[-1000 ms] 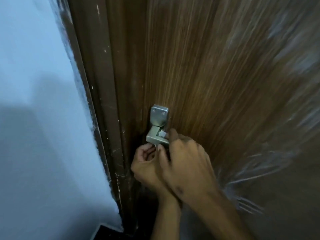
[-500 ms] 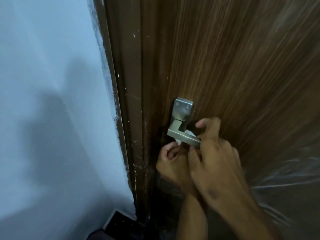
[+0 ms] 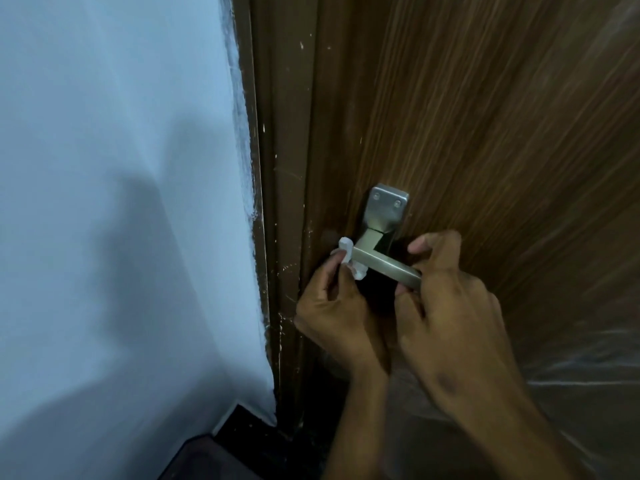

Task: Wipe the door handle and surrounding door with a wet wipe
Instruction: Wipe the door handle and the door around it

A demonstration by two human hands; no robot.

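Observation:
A brushed-metal lever handle (image 3: 384,259) sticks out from its plate on the brown wood-grain door (image 3: 485,116). My left hand (image 3: 332,306) pinches a small crumpled white wet wipe (image 3: 349,258) against the handle's bend, on its left side. My right hand (image 3: 446,317) grips the free end of the lever, thumb over the top and fingers under it. The underside of the lever is hidden by both hands.
The dark brown door frame (image 3: 284,202) with white paint flecks runs down the left of the door. A pale blue wall (image 3: 114,202) lies beyond it. Clear plastic film (image 3: 571,382) covers the door's lower part. Dark floor (image 3: 221,455) shows at the bottom.
The wipe has moved from under the lever to its left bend with my left hand. My right hand stays on the lever's end. The view has shifted slightly.

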